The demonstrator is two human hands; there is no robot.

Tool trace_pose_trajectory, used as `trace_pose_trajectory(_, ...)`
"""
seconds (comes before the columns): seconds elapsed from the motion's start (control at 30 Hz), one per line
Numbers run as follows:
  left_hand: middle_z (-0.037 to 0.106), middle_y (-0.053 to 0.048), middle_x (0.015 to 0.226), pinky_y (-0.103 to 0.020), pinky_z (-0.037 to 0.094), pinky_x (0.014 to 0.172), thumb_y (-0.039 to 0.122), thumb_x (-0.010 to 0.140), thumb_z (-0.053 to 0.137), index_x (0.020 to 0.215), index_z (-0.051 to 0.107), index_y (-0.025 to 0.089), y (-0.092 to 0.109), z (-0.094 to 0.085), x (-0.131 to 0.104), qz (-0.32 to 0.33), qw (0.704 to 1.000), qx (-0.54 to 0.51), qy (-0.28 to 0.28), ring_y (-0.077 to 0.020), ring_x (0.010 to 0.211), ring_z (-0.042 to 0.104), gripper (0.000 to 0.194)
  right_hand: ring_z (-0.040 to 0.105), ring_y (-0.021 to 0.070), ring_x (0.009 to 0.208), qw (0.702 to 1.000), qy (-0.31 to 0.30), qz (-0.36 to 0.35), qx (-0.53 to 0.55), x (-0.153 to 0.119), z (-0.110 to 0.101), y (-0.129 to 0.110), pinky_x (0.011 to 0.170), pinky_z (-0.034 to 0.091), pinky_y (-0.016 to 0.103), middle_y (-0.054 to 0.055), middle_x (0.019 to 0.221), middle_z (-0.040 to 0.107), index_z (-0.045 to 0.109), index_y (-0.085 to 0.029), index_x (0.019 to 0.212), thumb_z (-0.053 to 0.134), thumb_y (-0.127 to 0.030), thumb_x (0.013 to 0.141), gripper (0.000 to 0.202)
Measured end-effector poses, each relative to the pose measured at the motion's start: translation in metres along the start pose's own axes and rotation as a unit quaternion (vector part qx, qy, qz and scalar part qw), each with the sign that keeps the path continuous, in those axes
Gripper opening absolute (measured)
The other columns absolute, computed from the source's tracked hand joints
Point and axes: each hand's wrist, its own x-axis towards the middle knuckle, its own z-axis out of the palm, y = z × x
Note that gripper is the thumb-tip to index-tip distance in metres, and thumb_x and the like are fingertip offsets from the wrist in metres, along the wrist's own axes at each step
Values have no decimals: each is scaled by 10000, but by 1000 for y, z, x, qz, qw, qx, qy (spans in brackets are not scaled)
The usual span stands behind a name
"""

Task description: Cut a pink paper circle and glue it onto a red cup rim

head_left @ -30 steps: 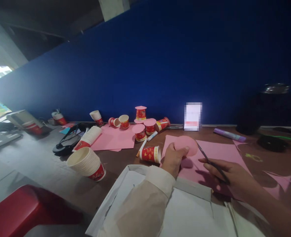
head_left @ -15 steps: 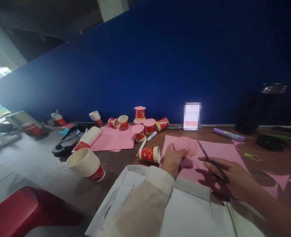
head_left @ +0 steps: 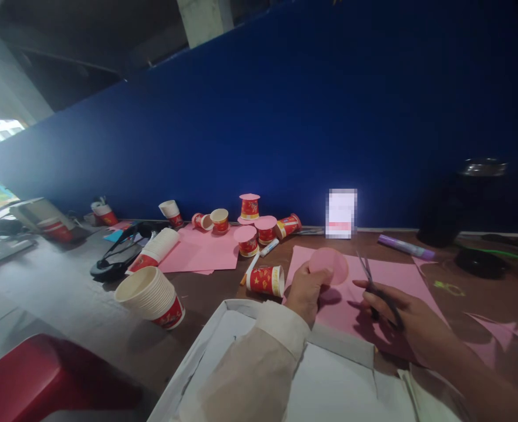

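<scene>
My left hand (head_left: 306, 288) pinches a round pink paper disc (head_left: 331, 265) at its lower left edge, thumb on top. In my right hand (head_left: 393, 302) is a pair of dark scissors (head_left: 368, 274), its blades parted slightly and pointing up, just right of the disc and apart from it. Beneath both hands lies a pink paper sheet (head_left: 388, 271). A red paper cup (head_left: 266, 280) rests on its side left of my left hand. Behind it stand several red cups topped with pink discs, such as this disc-topped cup (head_left: 247, 240).
A stack of paper cups (head_left: 153, 296) leans at the left, near a black strap (head_left: 118, 252). An open white box (head_left: 329, 375) sits in front of me. Toward the back are a white marker (head_left: 269, 247), a purple tube (head_left: 406, 247) and a lit, blurred-out screen (head_left: 341, 214).
The scissors' blades have parted; before, they looked closed together. The disc stays in my left hand, turned slightly. The camera view has shifted a little.
</scene>
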Motion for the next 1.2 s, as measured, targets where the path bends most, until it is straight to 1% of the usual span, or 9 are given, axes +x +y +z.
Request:
trace_pose_trajectory(0.1,590,-13,795,-244,494,510,328,527,847,947,622,164,3,1,-3,-6,1000,1,8,-119,643,525,505,689,259,662,1000,2,20,-6,-1,2,1,580,610,396,43,675,706,794,-229,1040,836,-502,650,478)
trace_pose_trajectory(0.2,595,-21,818,-248,485,498,326,541,831,979,614,170,5,3,-5,-15,1000,4,3,-128,645,544,513,695,266,658,1000,-6,21,-13,-3,4,-1,580,610,397,36,650,694,799,-237,1029,826,-492,660,450)
trace_pose_trajectory(0.27,590,-19,796,-253,468,488,328,541,827,977,611,167,5,3,-6,-14,1000,6,-3,-134,625,546,512,696,266,649,1000,-6,14,-18,-3,5,-2,583,607,396,36,655,699,800,-229,1030,828,-477,658,448)
trace_pose_trajectory(0.43,588,-15,753,-231,426,524,311,527,826,907,606,145,4,3,-4,15,1000,-5,-7,-110,617,523,470,693,248,654,1000,-11,16,-21,-4,5,-3,594,592,375,32,676,706,793,-220,1046,826,-471,677,447)
trace_pose_trajectory(0.7,569,12,709,-216,385,519,303,521,812,885,599,154,4,3,-4,12,1000,-12,-8,-89,591,490,447,680,239,642,1000,-15,21,-9,-5,5,-4,602,590,380,27,664,695,792,-211,1051,829,-480,676,463)
trace_pose_trajectory(0.8,577,6,713,-230,400,524,316,517,839,892,599,159,5,4,-5,0,1000,-17,-5,-101,593,507,473,675,226,625,1000,-9,16,-9,-6,7,-3,609,595,378,28,670,695,796,-218,1030,830,-494,666,458)
trace_pose_trajectory(0.9,612,-20,754,-247,435,560,332,515,869,900,616,150,5,4,-6,4,1000,-17,-4,-118,631,543,495,692,239,640,1000,0,10,-11,-6,9,-2,583,584,361,43,685,701,795,-212,1037,823,-518,658,488)
trace_pose_trajectory(1.03,634,-37,781,-249,438,566,337,517,874,918,643,129,5,4,-6,3,1000,-14,-9,-121,644,552,507,696,254,650,997,7,-4,-72,-5,5,-4,548,552,343,58,701,719,793,-201,1067,790,-570,671,542)
trace_pose_trajectory(1.2,644,-43,781,-251,440,575,338,510,880,920,659,128,6,5,-8,-6,999,-18,-27,-126,650,559,512,680,225,739,979,-21,-25,-200,-1,-6,-9,684,532,322,41,810,770,797,-227,1101,733,-595,749,513)
